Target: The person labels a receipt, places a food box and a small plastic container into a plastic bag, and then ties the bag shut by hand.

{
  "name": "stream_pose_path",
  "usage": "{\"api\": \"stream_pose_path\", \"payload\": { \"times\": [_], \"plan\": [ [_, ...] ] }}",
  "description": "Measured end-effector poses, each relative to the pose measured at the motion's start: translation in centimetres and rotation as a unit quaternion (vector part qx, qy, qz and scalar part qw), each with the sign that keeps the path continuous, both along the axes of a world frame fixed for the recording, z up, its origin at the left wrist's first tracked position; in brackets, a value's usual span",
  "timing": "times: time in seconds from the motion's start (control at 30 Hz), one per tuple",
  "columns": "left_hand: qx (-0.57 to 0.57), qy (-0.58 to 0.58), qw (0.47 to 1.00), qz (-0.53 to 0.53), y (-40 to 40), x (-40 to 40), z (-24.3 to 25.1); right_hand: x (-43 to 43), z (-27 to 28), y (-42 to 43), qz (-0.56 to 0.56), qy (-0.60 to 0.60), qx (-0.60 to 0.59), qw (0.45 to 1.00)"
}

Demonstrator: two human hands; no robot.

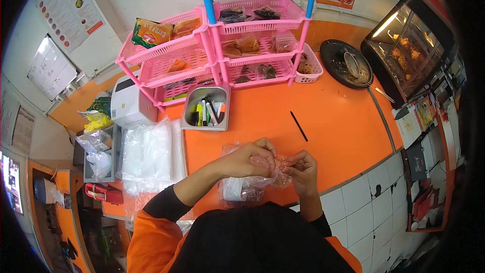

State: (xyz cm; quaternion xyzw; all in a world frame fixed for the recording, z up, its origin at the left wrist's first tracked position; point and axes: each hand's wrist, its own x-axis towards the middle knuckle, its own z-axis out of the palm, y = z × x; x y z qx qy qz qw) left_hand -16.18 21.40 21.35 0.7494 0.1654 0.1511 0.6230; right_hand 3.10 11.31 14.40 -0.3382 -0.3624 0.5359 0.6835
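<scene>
Both hands hold the gathered upper part of a clear plastic bag point(244, 193) above the orange counter. My left hand point(250, 159) pinches the crumpled plastic from the left. From the right, my right hand point(304, 168) has its fingertips on the twisted end. The two hands almost meet there, and whether the end is knotted cannot be seen. Inside the bag lie a white item point(233, 190) and something clear, both partly hidden by plastic glare. Beyond my right hand a thin black stick point(299, 126), perhaps a pen, lies on the counter.
A stack of clear plastic bags point(147, 155) lies left, near a white printer point(132, 100). Behind stand a metal tub of markers point(205, 125) and pink tiered racks point(261, 60) with packets. Back right are a black pan point(333, 58) with a strainer and a lit food warmer point(407, 49).
</scene>
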Motion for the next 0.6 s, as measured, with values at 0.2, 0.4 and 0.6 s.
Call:
{"api": "stream_pose_path", "payload": {
  "times": [0.2,0.4,0.6],
  "plan": [
    [-0.017,-0.008,1.0,-0.007,0.0,-0.1,-0.3,0.4,1.8,-0.1,0.015,-0.048,-0.02,0.999],
    [-0.018,-0.005,1.0,-0.006,-0.1,-0.1,0.1,0.4,1.8,-0.1,0.017,-0.035,-0.024,0.999],
    [-0.02,-0.007,1.0,-0.008,-0.1,0.0,0.0,0.4,2.0,-0.2,0.027,-0.056,-0.008,0.998]
  ]
}}
